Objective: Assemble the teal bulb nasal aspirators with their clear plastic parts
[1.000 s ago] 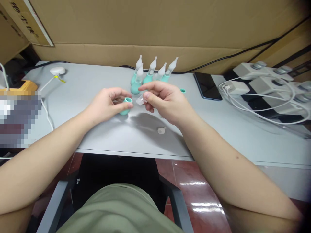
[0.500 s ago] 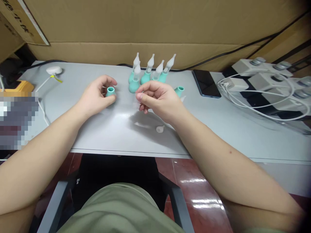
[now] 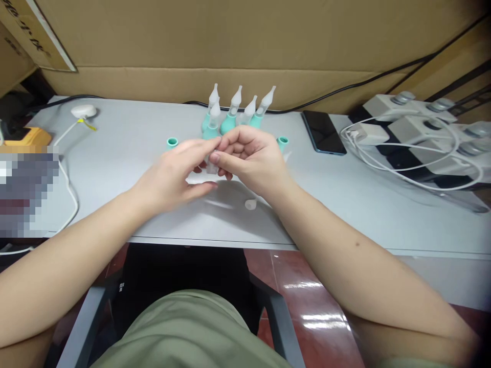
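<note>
In front of me my right hand (image 3: 249, 156) pinches a small clear part (image 3: 212, 166) between thumb and fingers. My left hand (image 3: 182, 171) reaches beside it, thumb and fingers apart around the clear part's left side. Behind my left hand an open-topped teal bulb (image 3: 172, 142) stands on the table. Another teal bulb (image 3: 283, 142) is partly hidden behind my right hand. Several teal bulbs with clear tubes and white tips (image 3: 237, 102) stand grouped behind my hands. A small white tip (image 3: 250, 204) lies nearer the front edge.
A dark phone (image 3: 323, 132) lies right of the bulbs. Further right are white boxes with round knobs (image 3: 399, 107) and a coiled white cable (image 3: 418, 186). At the left are a white device (image 3: 84, 111) on a cable and a yellow object (image 3: 32, 138).
My left hand has let go of the teal bulb and moved right to the clear part at my right hand. The bulb stays standing on the table.
</note>
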`<state>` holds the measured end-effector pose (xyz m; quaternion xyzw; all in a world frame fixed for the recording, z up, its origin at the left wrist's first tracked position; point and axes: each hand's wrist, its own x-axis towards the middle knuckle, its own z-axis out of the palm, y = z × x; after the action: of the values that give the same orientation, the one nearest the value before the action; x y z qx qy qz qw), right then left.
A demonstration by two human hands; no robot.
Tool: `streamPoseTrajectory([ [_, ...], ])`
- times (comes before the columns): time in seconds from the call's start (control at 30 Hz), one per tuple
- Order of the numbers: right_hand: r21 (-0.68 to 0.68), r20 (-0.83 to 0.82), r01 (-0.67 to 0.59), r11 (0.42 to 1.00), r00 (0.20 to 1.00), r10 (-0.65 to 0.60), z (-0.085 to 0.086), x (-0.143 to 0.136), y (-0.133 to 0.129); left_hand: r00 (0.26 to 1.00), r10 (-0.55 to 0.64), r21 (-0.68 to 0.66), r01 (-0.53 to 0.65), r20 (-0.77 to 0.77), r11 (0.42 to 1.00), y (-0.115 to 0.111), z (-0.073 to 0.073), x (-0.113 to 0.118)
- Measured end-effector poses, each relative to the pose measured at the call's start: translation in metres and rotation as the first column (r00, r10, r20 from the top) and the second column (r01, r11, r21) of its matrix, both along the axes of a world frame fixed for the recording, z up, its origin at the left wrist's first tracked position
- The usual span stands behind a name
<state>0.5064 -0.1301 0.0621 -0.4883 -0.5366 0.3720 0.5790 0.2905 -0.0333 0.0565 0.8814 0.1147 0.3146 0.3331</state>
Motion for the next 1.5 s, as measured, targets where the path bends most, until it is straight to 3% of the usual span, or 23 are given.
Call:
streamPoseTrajectory([
  [0.13,-0.018,-0.043,-0.033,0.999,0.999,0.032,-0.003,0.001,0.0,1.0,-0.006,-0.281,0.015,0.03,0.959,0.0,-0.006,0.004],
  [0.27,0.061,-0.032,-0.058,0.996,0.998,0.06,-0.005,0.001,-0.003,0.994,-0.038,-0.623,0.097,0.106,0.776,0.001,-0.002,0.003],
  [0.33,0.137,0.042,-0.012,0.991,0.999,0.006,-0.008,0.001,-0.005,0.992,-0.044,-0.685,0.113,0.118,0.719,0.001,0.0,0.004],
  [0.47,0.289,0.164,0.012,0.957,0.984,-0.062,-0.015,0.001,-0.006,0.991,-0.11,-0.73,0.134,0.08,0.67,0.004,0.0,0.005],
  [0.8,0.284,0.249,0.013,0.959,0.965,-0.086,-0.018,0.005,-0.007,0.986,-0.149,-0.726,0.151,0.067,0.671,0.005,-0.006,0.007],
  [1.27,0.101,0.257,-0.015,0.995,0.966,-0.011,-0.016,0.008,-0.004,0.989,-0.136,-0.713,0.132,0.051,0.689,0.006,-0.011,0.006],
  [1.5,0.28,0.276,0.007,0.96,0.957,-0.088,-0.019,0.005,-0.005,0.986,-0.139,-0.72,0.159,0.087,0.676,0.006,-0.01,0.007],
])
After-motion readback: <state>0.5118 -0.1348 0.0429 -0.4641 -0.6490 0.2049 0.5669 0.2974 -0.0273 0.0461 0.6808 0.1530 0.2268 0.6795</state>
